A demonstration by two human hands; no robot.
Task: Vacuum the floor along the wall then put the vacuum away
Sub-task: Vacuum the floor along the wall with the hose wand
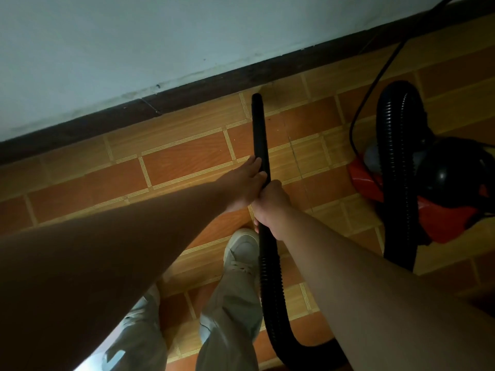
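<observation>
**Q.** Which step does the figure show?

**A.** The vacuuming pass, as judged from the pose. The black wand (pixel 259 129) slants down and away. Its open tip is at the floor (pixel 174 167), just short of the dark baseboard (pixel 187 92) under the pale wall (pixel 107 49).

**Q.** And the hands?

**A.** Both hold the wand, touching one another. The left hand (pixel 245 183) is farther along, its fingers wrapped round the tube from the left. The right hand (pixel 270 203) is nearer, closed in a fist where the tube meets the ribbed hose (pixel 269 285).

**Q.** What does the next move call for?

**A.** Probably sliding the tip sideways along the baseboard while keeping it low. The hose loops round to the vacuum canister (pixel 442 218), red and black, on the floor at right. That leaves slack to manage, and the power cord (pixel 380 76) trails toward the far right. Putting the vacuum away is not yet begun.

**Q.** Any containers?

**A.** Only the canister (its lid is on, so its contents cannot be seen).
</observation>
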